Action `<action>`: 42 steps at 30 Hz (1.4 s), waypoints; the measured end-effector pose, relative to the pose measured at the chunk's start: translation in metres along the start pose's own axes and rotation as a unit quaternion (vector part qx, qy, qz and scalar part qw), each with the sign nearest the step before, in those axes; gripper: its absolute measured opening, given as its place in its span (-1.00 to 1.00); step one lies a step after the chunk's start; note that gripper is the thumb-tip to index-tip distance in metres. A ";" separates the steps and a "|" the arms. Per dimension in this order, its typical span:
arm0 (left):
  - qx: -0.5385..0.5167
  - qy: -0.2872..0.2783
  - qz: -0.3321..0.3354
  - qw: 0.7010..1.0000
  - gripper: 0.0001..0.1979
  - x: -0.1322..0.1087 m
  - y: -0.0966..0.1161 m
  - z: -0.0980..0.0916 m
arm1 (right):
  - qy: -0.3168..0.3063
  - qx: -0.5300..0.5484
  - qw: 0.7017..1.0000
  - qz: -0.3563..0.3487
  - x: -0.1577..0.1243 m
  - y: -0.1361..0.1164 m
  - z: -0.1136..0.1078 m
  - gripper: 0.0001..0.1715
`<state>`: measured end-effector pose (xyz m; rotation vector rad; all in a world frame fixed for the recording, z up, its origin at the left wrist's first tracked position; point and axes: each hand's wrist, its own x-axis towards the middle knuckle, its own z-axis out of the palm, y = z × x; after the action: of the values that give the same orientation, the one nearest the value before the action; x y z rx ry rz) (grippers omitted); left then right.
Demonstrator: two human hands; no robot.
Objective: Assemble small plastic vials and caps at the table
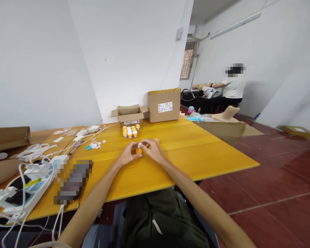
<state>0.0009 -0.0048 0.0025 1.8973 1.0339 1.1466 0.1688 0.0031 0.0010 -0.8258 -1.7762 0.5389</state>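
My left hand [128, 154] curls its thumb and fingers around a small orange jar [138, 151] near the middle of the yellow table [186, 148]. Just above that jar, the fingertips of my right hand [153, 151] pinch a small white piece [140, 145]; its exact shape is too small to make out. A small pale cup [157, 140] stands behind my right hand, partly covered by it. Farther back is a cluster of small orange-and-white lidded jars [130, 132]. To the left lies a pile of small white plastic parts [95, 145] with a teal ring [88, 147].
An open carton [130, 119] and a taller closed box [164, 106] stand against the wall. At left are a power strip [36, 186] with tangled white cables and a pixelated phone [74, 182]. Another person [234, 88] sits at the far right, working.
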 end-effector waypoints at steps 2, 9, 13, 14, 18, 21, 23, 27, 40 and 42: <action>-0.011 -0.013 -0.006 1.000 -0.63 0.000 -0.001 0.001 | -0.020 -0.021 1.000 -0.004 0.000 0.001 -0.002 -0.85; -0.043 -0.039 -0.010 0.998 -0.73 -0.001 0.002 0.002 | -0.058 -0.065 0.996 -0.032 -0.003 0.005 0.000 -0.86; -0.030 -0.042 -0.009 0.999 -0.73 -0.001 0.002 0.001 | -0.062 -0.077 0.994 -0.040 -0.004 0.008 0.001 -0.86; -0.026 -0.044 -0.010 0.999 -0.73 0.000 0.001 0.001 | -0.063 -0.077 0.994 -0.042 -0.004 0.008 0.001 -0.86; -0.012 -0.048 -0.006 0.999 -0.74 0.000 -0.002 0.001 | -0.072 -0.074 0.994 -0.047 -0.004 0.009 0.000 -0.85; -0.004 -0.050 -0.008 0.999 -0.76 0.000 -0.005 0.000 | -0.078 -0.071 0.993 -0.047 -0.004 0.009 0.000 -0.85; 0.002 -0.050 -0.008 0.999 -0.78 0.000 -0.005 0.000 | -0.079 -0.068 0.993 -0.048 -0.004 0.008 0.000 -0.85; 0.007 -0.050 -0.011 0.999 -0.80 0.000 -0.004 0.001 | -0.080 -0.063 0.993 -0.058 -0.005 0.006 0.000 -0.85; 0.052 -0.065 -0.003 0.997 -0.79 0.000 -0.002 0.000 | -0.091 -0.112 0.987 -0.064 -0.005 0.003 -0.001 -0.84; 0.066 -0.065 -0.005 0.996 -0.78 0.001 -0.002 -0.001 | -0.093 -0.117 0.987 -0.063 -0.005 0.003 -0.001 -0.85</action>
<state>-0.0001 -0.0032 0.0010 2.0382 1.0667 0.9558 0.1717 0.0014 -0.0041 -0.8376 -2.0776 0.3360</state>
